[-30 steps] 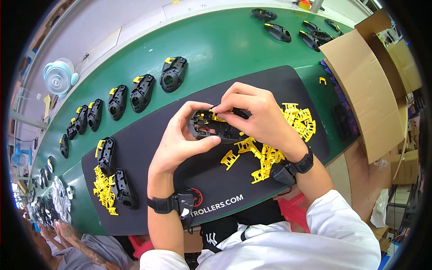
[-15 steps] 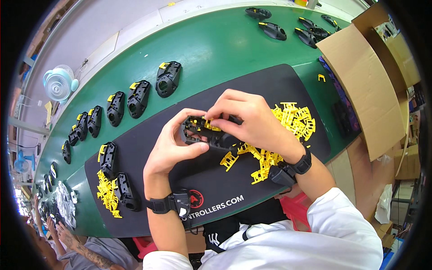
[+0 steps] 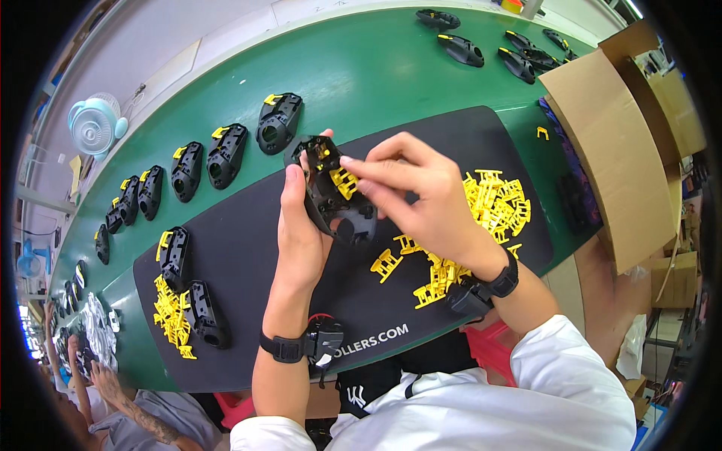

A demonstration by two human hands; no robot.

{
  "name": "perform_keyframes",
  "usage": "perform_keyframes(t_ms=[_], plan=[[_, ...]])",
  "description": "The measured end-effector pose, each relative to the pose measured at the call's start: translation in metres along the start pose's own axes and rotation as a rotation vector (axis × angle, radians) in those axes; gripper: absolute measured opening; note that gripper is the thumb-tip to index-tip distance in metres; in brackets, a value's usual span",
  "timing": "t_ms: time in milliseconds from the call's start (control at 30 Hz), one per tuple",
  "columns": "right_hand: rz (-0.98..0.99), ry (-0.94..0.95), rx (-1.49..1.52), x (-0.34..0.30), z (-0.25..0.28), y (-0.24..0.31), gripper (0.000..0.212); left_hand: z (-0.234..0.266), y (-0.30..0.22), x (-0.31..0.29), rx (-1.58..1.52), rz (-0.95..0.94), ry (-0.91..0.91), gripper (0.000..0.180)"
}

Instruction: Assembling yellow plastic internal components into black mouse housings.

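My left hand (image 3: pixel 298 237) is wrapped round a black plastic shell (image 3: pixel 359 222), held tilted above the dark mat with its hollow inside facing up. Inside the shell sits a yellow plastic clip (image 3: pixel 344 183). My right hand (image 3: pixel 427 188) has thumb and index finger pinched at this clip's right edge; the fingertips partly cover it. Right of and below that hand lies a heap of loose yellow clips (image 3: pixel 498 204), spreading toward my right wrist. A smaller pile of yellow clips (image 3: pixel 171 317) lies on the mat's left, beside two black shells (image 3: pixel 204 314).
Several black shells with yellow tabs (image 3: pixel 227 156) stand in a row along the green table (image 3: pixel 361 83). More shells (image 3: pixel 519 65) lie at the far right, by an open cardboard box (image 3: pixel 613 154). At lower left, another person's tattooed arm (image 3: pixel 143 417) reaches toward the table.
My left hand has turned the shell more upright and raised it slightly away from me. My right fingers have stayed at the yellow clip inside it.
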State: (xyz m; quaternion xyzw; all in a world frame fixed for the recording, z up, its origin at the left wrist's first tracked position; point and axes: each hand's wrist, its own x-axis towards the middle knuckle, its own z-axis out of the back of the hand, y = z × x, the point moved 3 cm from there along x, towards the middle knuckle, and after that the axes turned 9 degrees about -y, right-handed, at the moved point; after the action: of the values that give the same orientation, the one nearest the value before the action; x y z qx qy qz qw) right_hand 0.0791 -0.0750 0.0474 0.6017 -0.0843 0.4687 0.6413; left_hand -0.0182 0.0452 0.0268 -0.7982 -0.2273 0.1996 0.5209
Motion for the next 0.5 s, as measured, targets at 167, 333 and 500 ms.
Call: perform_keyframes(t_ms=[167, 333, 500], plan=[[-0.271, 0.060, 0.161, 0.006, 0.014, -0.012, 0.022, -0.011, 0.002, -0.004, -0.041, 0.082, 0.051, 0.079], [-0.421, 0.317, 0.292, 0.006, 0.012, -0.012, 0.012, -0.001, 0.010, 0.001, 0.012, 0.052, -0.033, 0.082], [-0.420, 0.396, 0.338, 0.005, 0.010, -0.017, 0.009, 0.002, 0.015, 0.003, -0.018, 0.117, 0.036, 0.078]])
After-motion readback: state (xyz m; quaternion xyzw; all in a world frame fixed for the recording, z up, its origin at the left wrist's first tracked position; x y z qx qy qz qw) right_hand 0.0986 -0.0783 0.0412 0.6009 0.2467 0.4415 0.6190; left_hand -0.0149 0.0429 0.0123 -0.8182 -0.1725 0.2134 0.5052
